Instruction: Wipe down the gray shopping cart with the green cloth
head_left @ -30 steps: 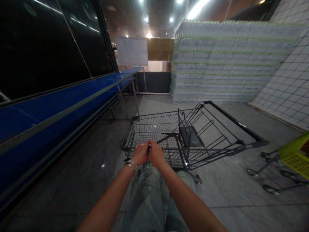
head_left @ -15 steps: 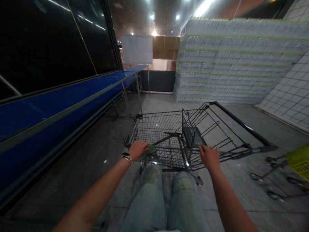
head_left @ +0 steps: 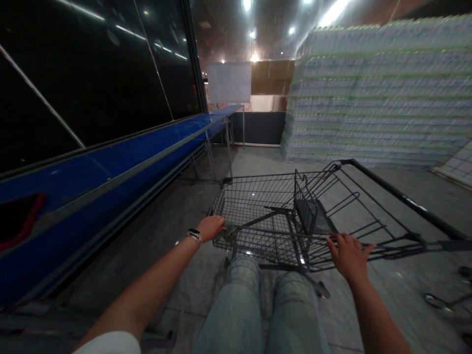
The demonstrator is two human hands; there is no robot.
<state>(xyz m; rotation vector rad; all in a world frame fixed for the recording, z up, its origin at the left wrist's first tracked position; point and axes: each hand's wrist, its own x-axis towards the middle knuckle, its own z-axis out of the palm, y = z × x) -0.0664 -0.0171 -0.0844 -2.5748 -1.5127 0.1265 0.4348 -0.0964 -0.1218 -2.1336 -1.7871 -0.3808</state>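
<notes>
A black wire shopping cart (head_left: 280,216) lies tipped on its side on the floor in front of my knees. My left hand (head_left: 211,227), with a bracelet at the wrist, presses a grey-green cloth (head_left: 226,231) against the cart's near left corner, fingers closed over it. My right hand (head_left: 348,254) grips the wire rim on the cart's right side, fingers curled round the wire. The cart's long black handle bar (head_left: 401,199) runs off to the right.
A long blue counter (head_left: 110,167) under dark glass runs along the left. A tall stack of bottled water packs (head_left: 376,93) stands behind the cart. Wheels of another cart (head_left: 448,300) show at the right edge. The floor is grey tile.
My right hand left the cloth beside my left hand and moved right to take hold of the cart's right rim. The view has shifted left; the yellow-green cart basket has left the frame.
</notes>
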